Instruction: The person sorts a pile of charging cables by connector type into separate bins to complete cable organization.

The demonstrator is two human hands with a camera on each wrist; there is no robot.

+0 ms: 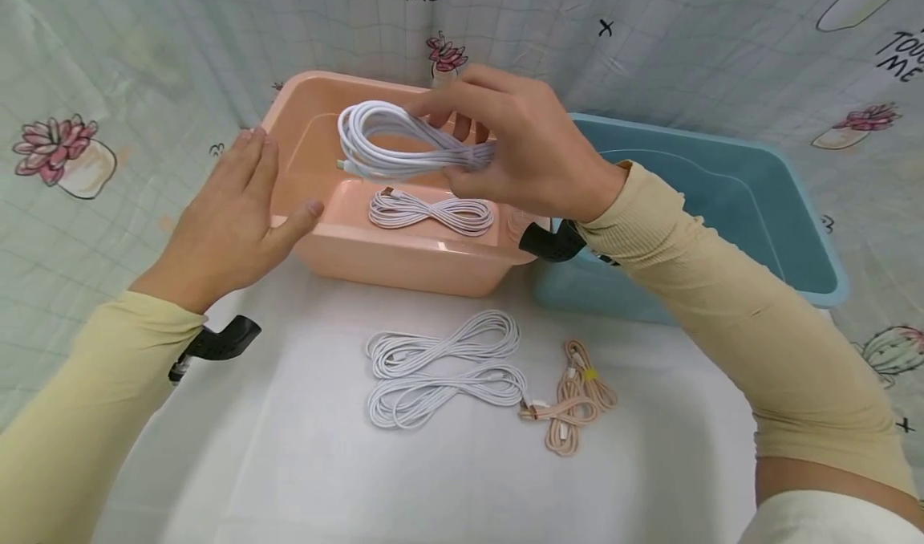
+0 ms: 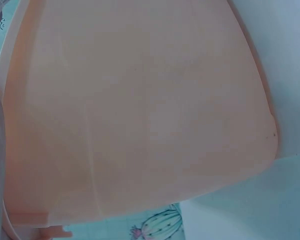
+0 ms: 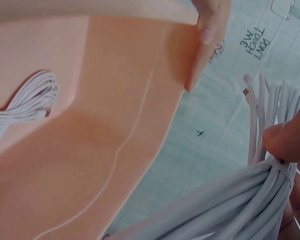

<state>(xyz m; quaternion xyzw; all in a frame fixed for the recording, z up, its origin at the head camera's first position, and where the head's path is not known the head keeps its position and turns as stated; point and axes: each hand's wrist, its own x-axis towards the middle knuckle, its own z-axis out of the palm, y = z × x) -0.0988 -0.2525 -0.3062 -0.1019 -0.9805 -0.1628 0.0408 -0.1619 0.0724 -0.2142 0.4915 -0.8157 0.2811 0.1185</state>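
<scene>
My right hand [image 1: 512, 139] pinches a coiled white cable [image 1: 393, 163] at its bound middle, above the peach bin [image 1: 404, 263]. In the right wrist view, the thumb presses the strands of this cable [image 3: 240, 200] where they are gathered. Inside the bin, on its floor, lies another white cable [image 1: 433, 213] bundled in a figure eight. My left hand [image 1: 234, 199] rests on the bin's left rim, fingers straight and thumb spread toward the inside. The left wrist view is filled by the outer wall of the bin [image 2: 150, 110].
A blue bin [image 1: 765, 199] stands to the right of the peach one, partly behind my right forearm. On the white table in front lie two white cable bundles [image 1: 426, 357] and crossed beige cables [image 1: 570, 391] with a yellow tie. Patterned cloth [image 1: 527, 22] hangs behind.
</scene>
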